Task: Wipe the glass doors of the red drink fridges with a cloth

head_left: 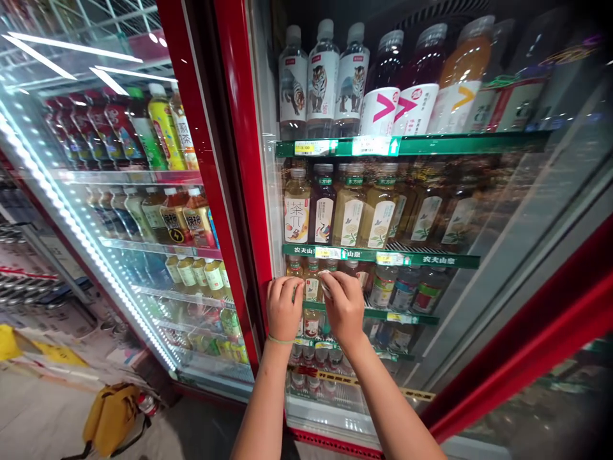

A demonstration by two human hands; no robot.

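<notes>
Both my hands are raised in front of the glass door (297, 418) of a red-framed drinks cooler. My left hand (284, 312), with a thin band at the wrist, is by the door's left edge. Its fingers curl inward, and whatever they may hold is hidden. To its right, my right hand (345, 310) is closed, with a small white crumpled tissue (325, 281) showing at the fingertips. Behind the hands, bottles of drink (311, 284) stand on a lower shelf, partly covered by my fingers. Whether either hand touches the glass, I cannot tell.
Upper shelves hold tiger-label water bottles (323, 76) and tea bottles (352, 211). A second lit cooler (143, 300) stands at left. A yellow-brown backpack (110, 418) lies on the floor. A red frame (522, 358) slants across the lower right.
</notes>
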